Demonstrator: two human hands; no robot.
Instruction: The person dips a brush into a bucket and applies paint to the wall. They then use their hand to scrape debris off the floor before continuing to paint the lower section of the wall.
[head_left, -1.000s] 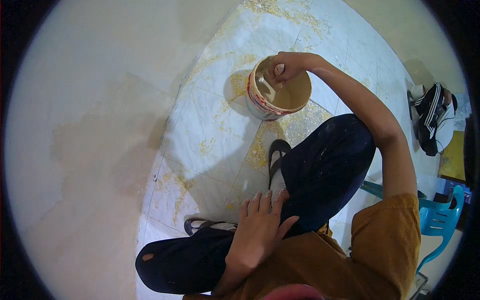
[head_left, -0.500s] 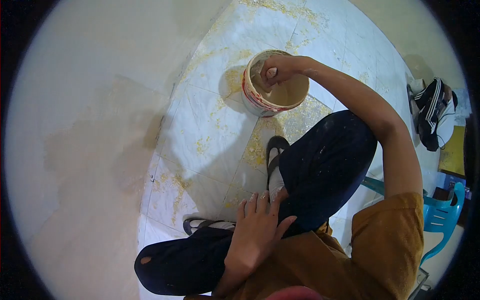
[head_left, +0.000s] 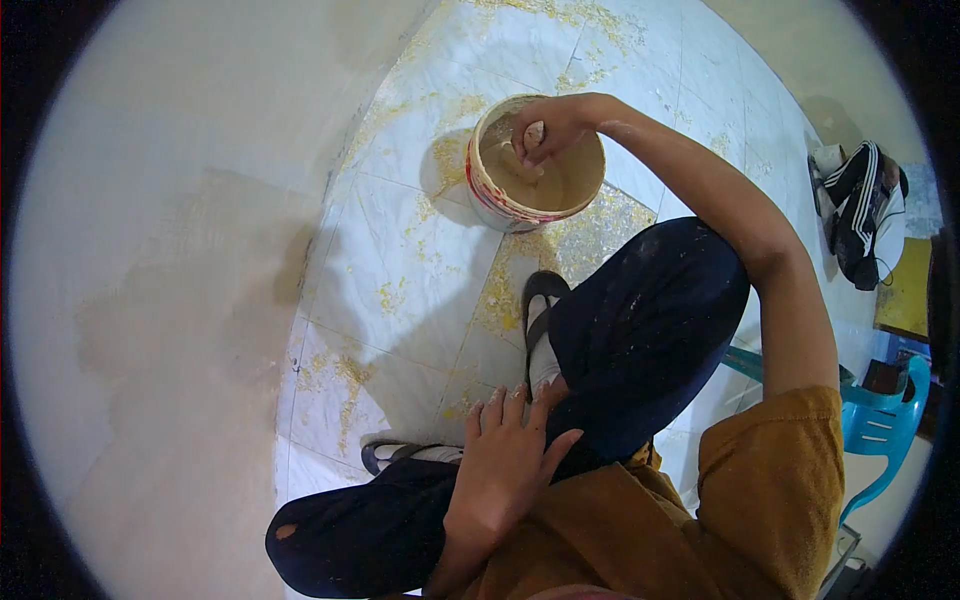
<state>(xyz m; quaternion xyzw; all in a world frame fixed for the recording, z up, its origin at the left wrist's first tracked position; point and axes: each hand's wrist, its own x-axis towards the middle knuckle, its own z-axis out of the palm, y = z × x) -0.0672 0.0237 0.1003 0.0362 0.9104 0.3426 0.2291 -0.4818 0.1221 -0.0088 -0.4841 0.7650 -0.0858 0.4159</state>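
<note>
Reaching down into the bucket [head_left: 490,200], the R hand [head_left: 556,118] was a tight fist round a pale-ended tool [head_left: 534,131]. The tool's lower end was sunk in the tan mix [head_left: 570,180], so its kind couldn't be told. Bucket stood upright on the tiled floor [head_left: 400,270], far side, near the edge where floor met wall [head_left: 180,250], just beyond the sandal [head_left: 540,300] & well apart from the L hand [head_left: 500,470]. L hand lay flat & open on the dark trouser leg [head_left: 650,330], fingers spread, holding nothing. Yellowish spatter lay on the tiles round the bucket. At the floor's right edge were a blue chair [head_left: 880,430] & a black-white striped thing [head_left: 860,215], too unclear to name. To work the mix well, imo: grip firm but wrist loose, tool low & scraping the bucket's wall & bottom so no lumps hide there, w/ strokes slow enough that nothing slops over the rim. No hand steadied the bucket, so hard sideways pulls could skid or tip it. L hand on the rim would fix that.
</note>
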